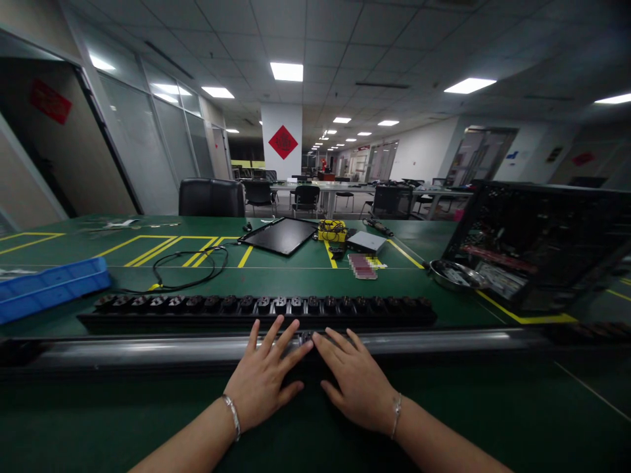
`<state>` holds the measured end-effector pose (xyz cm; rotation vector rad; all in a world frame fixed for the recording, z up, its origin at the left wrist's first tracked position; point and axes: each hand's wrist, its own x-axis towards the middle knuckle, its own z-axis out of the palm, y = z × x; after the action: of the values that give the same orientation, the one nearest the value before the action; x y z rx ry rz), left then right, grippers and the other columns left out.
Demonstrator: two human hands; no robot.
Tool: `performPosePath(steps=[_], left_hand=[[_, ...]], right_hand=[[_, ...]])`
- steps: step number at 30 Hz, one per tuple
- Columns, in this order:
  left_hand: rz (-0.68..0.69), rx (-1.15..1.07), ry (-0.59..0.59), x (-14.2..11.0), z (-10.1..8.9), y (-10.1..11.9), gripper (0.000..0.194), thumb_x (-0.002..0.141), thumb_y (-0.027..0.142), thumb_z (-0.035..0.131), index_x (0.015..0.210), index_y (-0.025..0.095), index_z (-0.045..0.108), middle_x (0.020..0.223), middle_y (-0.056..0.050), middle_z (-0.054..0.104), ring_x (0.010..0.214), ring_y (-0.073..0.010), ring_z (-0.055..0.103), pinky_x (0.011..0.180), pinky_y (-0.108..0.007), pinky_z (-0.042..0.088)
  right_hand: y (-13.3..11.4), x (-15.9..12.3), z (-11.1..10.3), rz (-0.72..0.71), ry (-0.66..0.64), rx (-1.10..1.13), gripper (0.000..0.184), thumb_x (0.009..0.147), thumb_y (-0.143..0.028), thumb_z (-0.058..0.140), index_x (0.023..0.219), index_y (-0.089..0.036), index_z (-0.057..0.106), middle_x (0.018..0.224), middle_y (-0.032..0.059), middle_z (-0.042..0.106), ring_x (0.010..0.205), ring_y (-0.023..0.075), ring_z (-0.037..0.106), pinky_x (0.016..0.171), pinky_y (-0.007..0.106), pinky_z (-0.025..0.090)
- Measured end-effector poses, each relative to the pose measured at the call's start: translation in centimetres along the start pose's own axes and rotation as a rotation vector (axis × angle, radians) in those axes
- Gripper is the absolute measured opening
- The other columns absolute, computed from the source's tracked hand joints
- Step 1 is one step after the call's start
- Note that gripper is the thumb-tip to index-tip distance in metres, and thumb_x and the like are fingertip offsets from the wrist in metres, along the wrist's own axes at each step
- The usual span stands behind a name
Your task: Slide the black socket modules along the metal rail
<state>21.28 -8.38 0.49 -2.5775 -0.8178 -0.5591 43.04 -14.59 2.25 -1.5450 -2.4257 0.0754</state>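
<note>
My left hand (pixel 260 384) is spread palm down at the near side of a long, shiny silver bar (pixel 158 348) in a black channel; its fingertips reach over the bar. Beside it, my right hand (pixel 359 384) lies the same way, fingers stretched, nothing held. Both index fingertips almost meet at a small dark fitting (pixel 306 337) midway along the bar. I cannot tell how firmly the fingers touch it. Just beyond runs a black rail (pixel 256 320) carrying a row of several dark round pieces with metal prongs, like plugs.
Left stands a blue plastic bin (pixel 54 287), near a looped black cable (pixel 190 270). Further back lie a dark flat screen (pixel 283 235), a yellow basket (pixel 332 230) and a grey box (pixel 367 242). An opened computer case (pixel 537 243) and metal bowl (pixel 454 274) occupy the right.
</note>
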Motion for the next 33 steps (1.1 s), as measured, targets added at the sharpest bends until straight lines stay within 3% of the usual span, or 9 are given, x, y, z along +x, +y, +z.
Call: performPosePath(steps=[3, 7, 12, 19, 28, 33], left_hand=[[-0.003, 0.01, 0.005, 0.0, -0.1, 0.0, 0.064, 0.08, 0.045, 0.054, 0.137, 0.04, 0.025, 0.149, -0.002, 0.019, 0.135, -0.0332, 0.014, 0.104, -0.062, 0.002], [0.012, 0.025, 0.031, 0.1, -0.1, 0.2, 0.058, 0.082, 0.046, 0.05, 0.136, 0.041, 0.028, 0.147, 0.002, 0.026, 0.135, -0.0296, 0.015, 0.105, -0.061, -0.005], [0.094, 0.056, 0.044, 0.2, 0.2, 0.3, 0.055, 0.085, 0.035, 0.047, 0.137, 0.034, 0.03, 0.142, 0.002, 0.036, 0.136, -0.0243, 0.016, 0.107, -0.057, -0.01], [0.138, -0.032, 0.047, 0.9, -0.6, 0.3, 0.046, 0.089, 0.037, 0.039, 0.134, 0.027, 0.037, 0.138, 0.002, 0.043, 0.133, -0.0184, 0.024, 0.107, -0.05, -0.016], [0.119, -0.093, 0.071, 1.6, -1.0, 0.7, 0.036, 0.088, 0.034, 0.042, 0.122, 0.024, 0.05, 0.127, 0.002, 0.054, 0.126, -0.0174, 0.037, 0.111, -0.039, -0.011], [-0.007, -0.18, 0.079, 1.1, -0.4, 0.3, 0.026, 0.088, 0.033, 0.044, 0.109, 0.024, 0.056, 0.116, 0.0, 0.061, 0.121, -0.0178, 0.044, 0.112, -0.041, 0.002]], right_hand=[[-0.1, 0.1, 0.1, -0.015, -0.007, -0.064, 0.071, 0.076, -0.023, 0.046, 0.142, -0.018, 0.021, 0.142, 0.0038, 0.027, 0.132, 0.0219, 0.014, 0.108, 0.05, 0.013], [0.1, 0.2, 0.3, -0.022, 0.017, -0.097, 0.071, 0.073, -0.016, 0.043, 0.141, -0.019, 0.023, 0.141, 0.0034, 0.03, 0.131, 0.0213, 0.018, 0.107, 0.05, 0.016], [0.3, 0.2, 0.6, -0.03, 0.048, -0.109, 0.07, 0.074, -0.011, 0.039, 0.141, -0.019, 0.023, 0.14, 0.0025, 0.031, 0.131, 0.0205, 0.02, 0.106, 0.051, 0.019], [0.3, 0.0, 1.2, -0.032, 0.092, -0.123, 0.065, 0.075, -0.013, 0.038, 0.139, -0.012, 0.028, 0.142, 0.005, 0.027, 0.131, 0.0199, 0.018, 0.108, 0.044, 0.02], [0.5, -0.1, 1.4, -0.054, 0.1, -0.144, 0.063, 0.076, -0.016, 0.042, 0.138, -0.018, 0.033, 0.142, 0.005, 0.026, 0.131, 0.0228, 0.018, 0.108, 0.045, 0.019], [0.4, 0.0, 1.1, -0.037, 0.089, -0.132, 0.05, 0.076, -0.015, 0.042, 0.126, -0.018, 0.045, 0.143, 0.0035, 0.025, 0.132, 0.0231, 0.017, 0.107, 0.047, 0.018]])
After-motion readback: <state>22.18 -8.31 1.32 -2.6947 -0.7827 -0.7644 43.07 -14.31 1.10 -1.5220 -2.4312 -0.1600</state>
